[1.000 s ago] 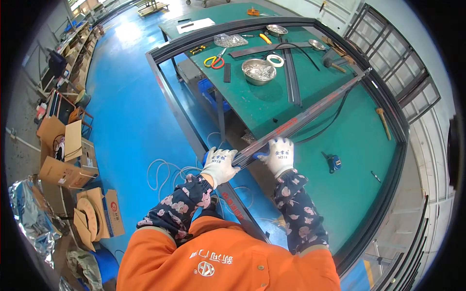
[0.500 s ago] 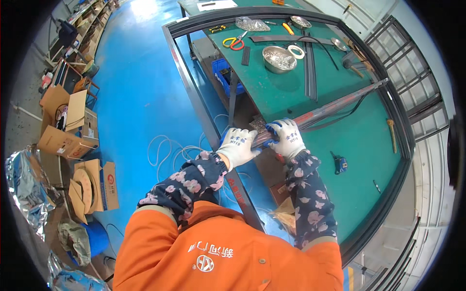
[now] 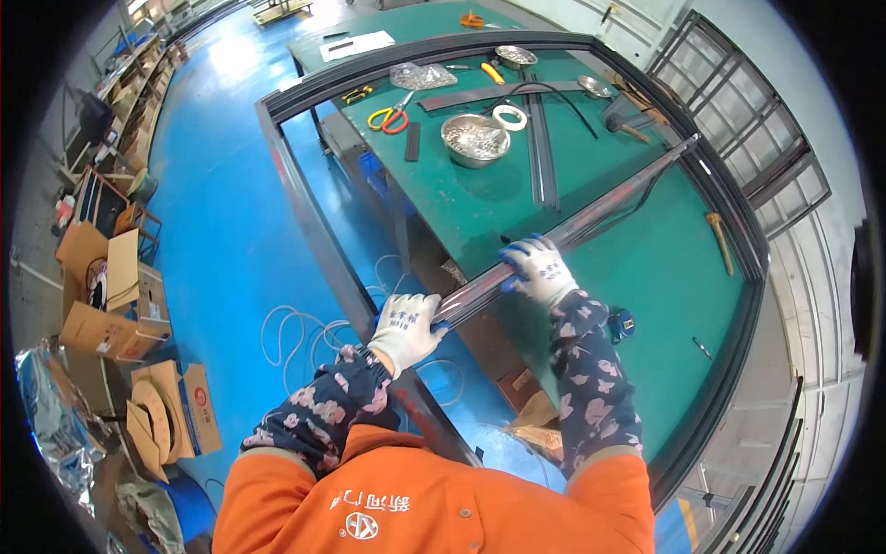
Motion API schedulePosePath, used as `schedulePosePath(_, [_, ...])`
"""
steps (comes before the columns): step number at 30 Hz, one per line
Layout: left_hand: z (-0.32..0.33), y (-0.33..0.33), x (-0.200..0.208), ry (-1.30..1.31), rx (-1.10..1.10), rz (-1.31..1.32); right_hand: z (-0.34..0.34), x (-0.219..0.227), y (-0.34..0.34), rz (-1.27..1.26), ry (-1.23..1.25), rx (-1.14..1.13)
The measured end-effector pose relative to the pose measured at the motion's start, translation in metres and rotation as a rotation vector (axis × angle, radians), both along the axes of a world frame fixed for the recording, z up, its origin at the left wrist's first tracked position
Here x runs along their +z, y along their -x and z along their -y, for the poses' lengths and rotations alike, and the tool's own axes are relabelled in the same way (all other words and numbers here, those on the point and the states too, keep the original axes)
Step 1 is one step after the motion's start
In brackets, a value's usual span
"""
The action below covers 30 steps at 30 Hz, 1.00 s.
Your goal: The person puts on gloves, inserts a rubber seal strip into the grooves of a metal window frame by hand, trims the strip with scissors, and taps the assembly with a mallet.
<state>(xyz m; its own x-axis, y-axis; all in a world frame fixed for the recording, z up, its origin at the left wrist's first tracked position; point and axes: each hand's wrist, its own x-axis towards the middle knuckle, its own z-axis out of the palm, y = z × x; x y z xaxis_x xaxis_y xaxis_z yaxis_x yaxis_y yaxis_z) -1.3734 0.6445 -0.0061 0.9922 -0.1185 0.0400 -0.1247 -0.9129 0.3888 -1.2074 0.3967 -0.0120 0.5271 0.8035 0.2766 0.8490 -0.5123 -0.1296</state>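
Note:
A long dark metal bar [image 3: 600, 208] with reddish marks runs slantwise across a large dark metal frame [image 3: 318, 235]. My gloved left hand [image 3: 408, 331] is closed around the bar's near end, right beside the frame's left side piece. Farther up the bar, my gloved right hand [image 3: 540, 271] grips it from above, fingers curled over its far edge. Both gloves are white with blue undersides. The left hand hides the tip of the bar, so I cannot tell whether it touches the side piece. The bar's far end lies by the frame's right side.
The frame rests on a green table [image 3: 637, 277] and overhangs the blue floor [image 3: 212, 231]. On the table are a metal bowl [image 3: 475, 152], tape roll [image 3: 509, 117], scissors [image 3: 394, 120], hammer [image 3: 628, 127] and tape measure [image 3: 622, 323]. Cartons [image 3: 120, 319] stand left; a pale hose [image 3: 295, 314] loops across the floor.
My hands have moved apart along the bar, the left toward its near end, so a stretch of bar now shows between them. The whole view has shifted slightly.

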Motion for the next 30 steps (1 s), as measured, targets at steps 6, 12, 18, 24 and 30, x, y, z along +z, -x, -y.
schedulePosePath(6, [-0.007,-0.003,0.0,0.006,-0.019,0.101,0.014,0.01,-0.021,-0.002,0.081,-0.081])
schedulePosePath(12, [-0.008,-0.003,0.0,0.006,-0.032,0.113,0.029,0.01,-0.037,-0.04,0.112,-0.141])
schedulePosePath(18, [-0.013,-0.004,0.005,-0.002,-0.025,0.076,0.052,0.024,-0.057,-0.021,0.015,-0.287])
schedulePosePath(24, [-0.015,0.003,-0.003,0.006,-0.024,0.084,0.067,0.012,-0.076,-0.042,0.084,-0.266])
schedulePosePath(30, [-0.016,0.001,0.003,0.023,-0.014,-0.04,0.093,0.025,-0.102,-0.041,0.125,-0.334])
